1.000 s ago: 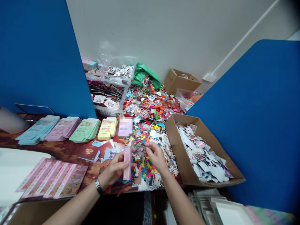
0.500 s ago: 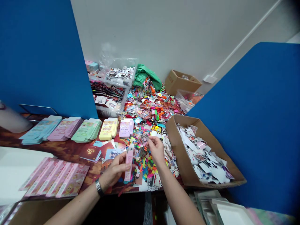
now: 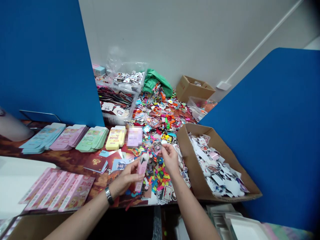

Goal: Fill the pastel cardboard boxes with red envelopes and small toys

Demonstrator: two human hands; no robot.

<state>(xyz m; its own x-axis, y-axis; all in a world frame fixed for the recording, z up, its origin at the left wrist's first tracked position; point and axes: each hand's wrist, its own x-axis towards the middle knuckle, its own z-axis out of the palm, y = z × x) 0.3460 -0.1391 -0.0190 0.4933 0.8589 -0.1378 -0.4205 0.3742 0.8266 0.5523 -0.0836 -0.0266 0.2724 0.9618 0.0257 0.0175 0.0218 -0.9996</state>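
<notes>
My left hand (image 3: 126, 178) is closed round a slim pink box (image 3: 141, 171), held upright with its open top end tilted right. Just right of that end, my right hand (image 3: 170, 158) pinches a small dark printed piece (image 3: 157, 146) between thumb and fingertips; its exact kind is hard to make out. Beneath both hands spreads a pile of small colourful trinkets (image 3: 160, 175). Several closed pink boxes (image 3: 75, 193) lie overlapping in a row at the left front. Behind them are stacks of flat cartons: blue (image 3: 45, 136), pink (image 3: 67, 138), green (image 3: 91, 139) and yellow (image 3: 115, 138).
A cardboard box (image 3: 186, 153) of paper cut-outs stands at the right, beside a blue partition (image 3: 280, 133). Clear plastic bins (image 3: 132, 113) and a green bag (image 3: 155, 81) sit at the back. Dark red cards (image 3: 96, 164) lie left of my left hand.
My left hand has tipped the pink box's open end to the right. My right hand has shifted slightly right, still pinching the dark piece.
</notes>
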